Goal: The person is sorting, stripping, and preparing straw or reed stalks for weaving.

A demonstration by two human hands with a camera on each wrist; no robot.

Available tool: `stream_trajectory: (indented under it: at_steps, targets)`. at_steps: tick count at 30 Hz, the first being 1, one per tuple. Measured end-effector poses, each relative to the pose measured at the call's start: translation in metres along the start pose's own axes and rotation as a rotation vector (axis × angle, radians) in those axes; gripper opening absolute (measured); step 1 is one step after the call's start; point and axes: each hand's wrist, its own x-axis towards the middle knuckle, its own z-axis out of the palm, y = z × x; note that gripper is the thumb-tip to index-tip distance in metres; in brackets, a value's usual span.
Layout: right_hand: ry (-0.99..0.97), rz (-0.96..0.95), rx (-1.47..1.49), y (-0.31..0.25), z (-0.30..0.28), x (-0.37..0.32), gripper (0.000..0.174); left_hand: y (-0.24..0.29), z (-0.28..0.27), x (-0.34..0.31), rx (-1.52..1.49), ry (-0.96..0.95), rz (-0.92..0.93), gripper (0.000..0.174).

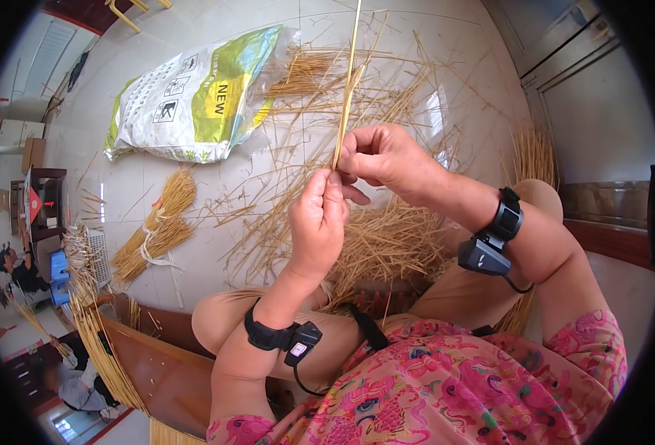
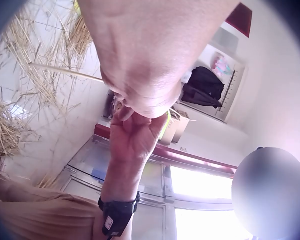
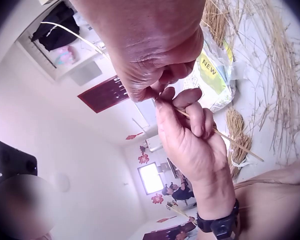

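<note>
Both hands meet in front of the chest around a thin straw stalk (image 1: 348,89), which runs upward past them in the head view. My left hand (image 1: 318,226) pinches the stalk low down between thumb and fingers. Just above and to the right, my right hand (image 1: 394,163) pinches it too, thumb against curled index finger. In the right wrist view, a straw end (image 3: 240,146) sticks out beyond the left hand (image 3: 195,150). The left wrist view has the right hand (image 2: 132,137) below the left, with the pinch point largely hidden.
Loose straw (image 1: 386,245) lies heaped between the legs and scattered over the tiled floor. A white and green bag (image 1: 186,100) holds more straw. Tied straw bundles (image 1: 160,222) lie at left, near a wooden bench (image 1: 157,363). People sit in the far left background.
</note>
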Motion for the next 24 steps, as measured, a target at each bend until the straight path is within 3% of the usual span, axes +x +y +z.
stream_trajectory:
  at_steps: [15,24]
  targets:
    - [0.006,-0.043,0.047,0.007,0.004,0.001,0.012,-0.005,0.003,-0.002,0.165,0.063,0.046,0.022]
    - [-0.138,-0.013,0.174,0.010,0.000,0.001,0.009,0.007,0.001,-0.001,-0.224,-0.128,-0.085,0.035]
